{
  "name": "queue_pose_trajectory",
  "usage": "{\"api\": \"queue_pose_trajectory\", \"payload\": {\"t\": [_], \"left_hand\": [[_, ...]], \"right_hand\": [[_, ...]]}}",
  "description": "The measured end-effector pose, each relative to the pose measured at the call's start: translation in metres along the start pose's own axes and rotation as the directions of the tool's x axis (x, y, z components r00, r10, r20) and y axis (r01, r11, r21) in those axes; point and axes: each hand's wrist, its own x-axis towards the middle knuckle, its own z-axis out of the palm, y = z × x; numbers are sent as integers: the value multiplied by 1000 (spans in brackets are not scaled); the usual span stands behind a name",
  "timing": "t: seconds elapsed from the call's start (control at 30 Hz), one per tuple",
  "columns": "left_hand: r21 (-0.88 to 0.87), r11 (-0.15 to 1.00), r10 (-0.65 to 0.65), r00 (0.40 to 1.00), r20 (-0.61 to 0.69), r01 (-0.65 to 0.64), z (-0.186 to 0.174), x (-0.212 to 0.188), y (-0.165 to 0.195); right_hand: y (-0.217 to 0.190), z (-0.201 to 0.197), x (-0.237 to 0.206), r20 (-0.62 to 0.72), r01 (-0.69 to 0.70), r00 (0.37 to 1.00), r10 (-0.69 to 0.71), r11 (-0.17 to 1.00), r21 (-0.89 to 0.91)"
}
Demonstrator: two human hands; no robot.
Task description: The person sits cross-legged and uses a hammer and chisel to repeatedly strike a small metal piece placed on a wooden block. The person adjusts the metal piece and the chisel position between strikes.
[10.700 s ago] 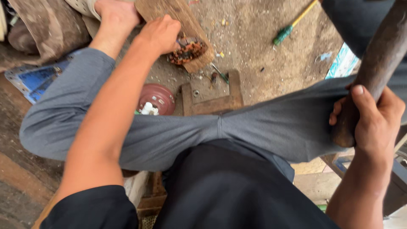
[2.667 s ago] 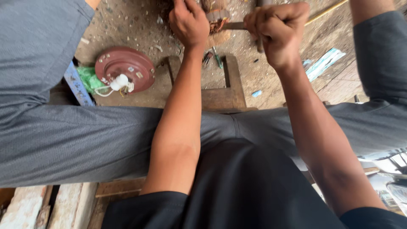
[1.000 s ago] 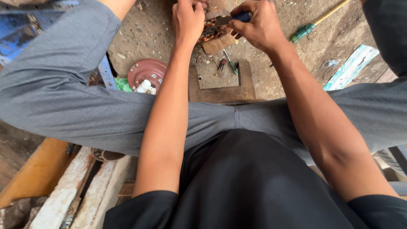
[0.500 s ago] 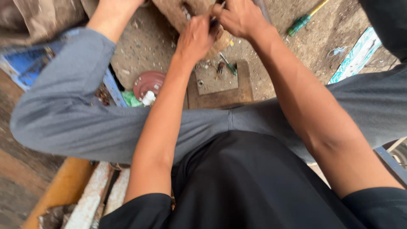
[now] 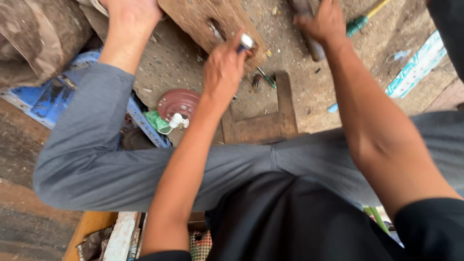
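Observation:
My left hand [image 5: 223, 70] pinches a small silvery piece [image 5: 246, 41] against the lower edge of a worn wooden block [image 5: 203, 19] lying on the dirt floor. My right hand [image 5: 323, 21] is up at the top right, closed round a thick dark handle [image 5: 313, 47] whose far end runs out of view. The two hands are apart, with the block's corner between them. I sit with my legs in grey trousers [image 5: 96, 159] spread, and my bare foot [image 5: 130, 14] rests beside the block.
A red round disc [image 5: 178, 102] with a white fitting lies left of a low wooden frame [image 5: 285, 108]. A green-handled screwdriver [image 5: 358, 21] lies at the top right. Blue sheet metal [image 5: 46, 99] sits left, a patterned strip [image 5: 411, 72] right, and planks [image 5: 118, 237] below.
My hands were working close together on the block; the right hand has moved off to the right and now grips the dark handle. The left hand stays at the block's edge.

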Motion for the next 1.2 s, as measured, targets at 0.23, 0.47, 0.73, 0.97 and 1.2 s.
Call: {"api": "queue_pose_trajectory", "payload": {"t": [0.23, 0.47, 0.73, 0.97, 1.2], "left_hand": [[-103, 993, 34, 990, -135, -49, 15, -18, -6], [-169, 985, -10, 988, -151, -16, 24, -14, -20], [-152, 988, 8, 982, -187, -37, 37, 1, -34], [-120, 979, 123, 944, -308, -167, 38, 7, -38], [-180, 974, 85, 957, -277, -139, 32, 0, -32]], "right_hand": [[3, 38, -33, -193, -109, 970, 147, 975, 195], [-47, -80, -40, 191, -160, 979, 77, 867, 472], [-96, -181, -129, 285, 192, 844, -455, 751, 632], [-113, -175, -140, 458, 89, 862, -218, 954, 287], [-121, -175, -132, 496, 39, 862, -101, 990, 134]]}}
